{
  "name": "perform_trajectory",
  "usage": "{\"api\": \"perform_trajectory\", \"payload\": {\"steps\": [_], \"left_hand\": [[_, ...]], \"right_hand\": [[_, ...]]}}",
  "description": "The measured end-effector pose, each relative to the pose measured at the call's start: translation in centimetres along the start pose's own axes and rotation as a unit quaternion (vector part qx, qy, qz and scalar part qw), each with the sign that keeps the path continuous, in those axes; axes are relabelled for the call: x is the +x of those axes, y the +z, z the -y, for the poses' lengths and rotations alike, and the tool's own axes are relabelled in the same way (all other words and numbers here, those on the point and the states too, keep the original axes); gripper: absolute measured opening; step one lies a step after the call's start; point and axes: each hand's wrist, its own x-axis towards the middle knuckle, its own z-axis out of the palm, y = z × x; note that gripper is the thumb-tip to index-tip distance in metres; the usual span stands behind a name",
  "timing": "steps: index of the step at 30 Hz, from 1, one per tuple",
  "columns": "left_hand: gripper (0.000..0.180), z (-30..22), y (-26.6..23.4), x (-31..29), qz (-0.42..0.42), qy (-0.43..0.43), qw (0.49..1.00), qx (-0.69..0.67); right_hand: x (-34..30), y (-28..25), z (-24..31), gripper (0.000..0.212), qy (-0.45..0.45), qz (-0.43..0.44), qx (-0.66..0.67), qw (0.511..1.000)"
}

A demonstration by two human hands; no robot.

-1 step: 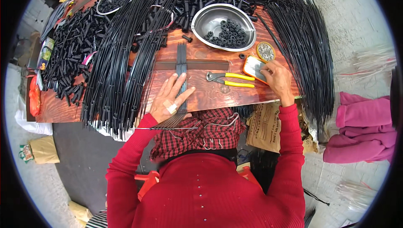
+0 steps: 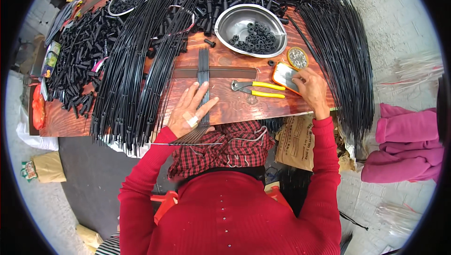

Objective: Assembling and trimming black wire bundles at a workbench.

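Black rods (image 2: 203, 61) lie side by side at the middle of the wooden table (image 2: 230, 107), running far to near across a brown strip (image 2: 232, 72). As I view it remotely, the left hand (image 2: 190, 107) rests over their near part, fingers spread and unclenched. At right, the right hand (image 2: 311, 88) reaches into an orange-rimmed tin (image 2: 274, 73), thumb and fingers drawn together; whether they grasp anything I cannot tell. Yellow-handled pliers (image 2: 265, 84) lie between the hands; a steel bowl (image 2: 229, 26) stands farther off.
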Motion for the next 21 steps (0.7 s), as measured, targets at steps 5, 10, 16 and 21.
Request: {"api": "perform_trajectory", "payload": {"steps": [5,10,16,21], "left_hand": [[0.09,0.3,0.0,-0.2,-0.019,0.007,1.0,-0.006],[0.058,0.3,0.5,-0.1,-0.051,0.005,0.999,0.016],[0.058,0.4,0.1,-0.4,-0.051,0.003,0.999,0.011],[0.058,0.1,-0.5,-1.3,-0.02,-0.018,1.0,0.001]], "right_hand": [[0.8,-0.4,0.3,0.007,0.001,-0.009,-0.016,1.0],[2.3,0.2,3.1,0.009,-0.038,-0.076,-0.027,0.996],[5.2,4.9,13.0,0.006,-0.166,-0.017,0.233,0.958],[7.4,9.6,15.5,0.01,-0.174,-0.01,0.229,0.958]]}}
